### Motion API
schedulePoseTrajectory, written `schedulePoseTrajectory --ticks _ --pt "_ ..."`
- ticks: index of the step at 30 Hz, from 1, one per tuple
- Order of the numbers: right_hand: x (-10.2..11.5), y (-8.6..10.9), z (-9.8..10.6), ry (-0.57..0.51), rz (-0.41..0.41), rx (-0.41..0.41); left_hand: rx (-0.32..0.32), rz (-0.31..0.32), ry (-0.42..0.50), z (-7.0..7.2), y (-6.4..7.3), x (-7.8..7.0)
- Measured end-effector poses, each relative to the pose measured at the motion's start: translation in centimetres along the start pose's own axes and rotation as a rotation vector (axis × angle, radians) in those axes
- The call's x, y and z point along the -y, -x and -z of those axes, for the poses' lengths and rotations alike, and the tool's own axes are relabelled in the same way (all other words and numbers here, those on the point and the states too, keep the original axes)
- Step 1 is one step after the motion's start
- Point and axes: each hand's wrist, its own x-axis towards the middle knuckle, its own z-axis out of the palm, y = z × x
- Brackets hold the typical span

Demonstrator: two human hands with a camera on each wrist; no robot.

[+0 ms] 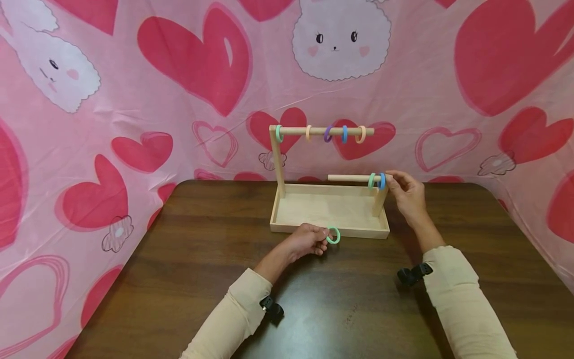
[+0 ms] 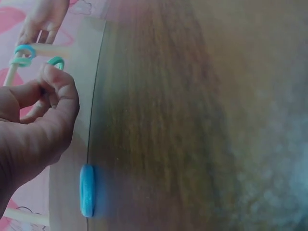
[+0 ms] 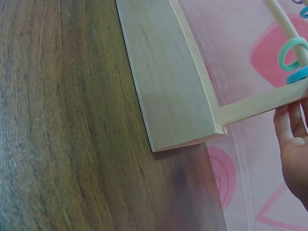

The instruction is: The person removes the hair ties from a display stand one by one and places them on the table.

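Observation:
My left hand (image 1: 308, 239) pinches a green ring (image 1: 338, 236) between thumb and fingertips, in front of the wooden stand's tray (image 1: 329, 232). In the left wrist view the same hand (image 2: 43, 118) partly covers that green ring (image 2: 57, 61). My right hand (image 1: 408, 194) holds the top of the stand's right post (image 1: 379, 203) between thumb and fingers, at the lower rod's end. On this lower rod (image 1: 347, 178) hang a green ring (image 1: 371, 180) and a blue ring (image 1: 382, 181), close together near the post. In the right wrist view, fingers (image 3: 283, 122) touch the post (image 3: 260, 107).
The upper rod (image 1: 318, 131) carries several rings: green, peach, purple (image 1: 328, 133), blue and another peach one. A blue rounded object (image 2: 87, 191) shows by the tray's edge in the left wrist view. A brown table (image 1: 215, 239) bears the stand; a pink heart-patterned cloth (image 1: 179, 99) hangs behind.

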Motion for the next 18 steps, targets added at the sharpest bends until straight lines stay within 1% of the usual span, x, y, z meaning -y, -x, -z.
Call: schedulePoseTrajectory --ticks 4,8,15,18 --pt "0.2 0.1 -0.1 0.007 0.005 0.0 0.026 0.011 -0.025 0.0 -0.1 0.2" --pt "0.1 0.1 0.0 0.025 0.001 -0.004 0.028 0.021 -0.042 -0.1 -0.2 0.4" --pt "-1.8 -0.6 0.6 0.032 0.002 -0.007 0.028 0.048 -0.055 -0.3 -0.3 0.5" --pt "-2.2 -0.7 0.8 0.034 0.004 -0.008 0.02 0.064 -0.06 -0.3 -0.3 0.6"
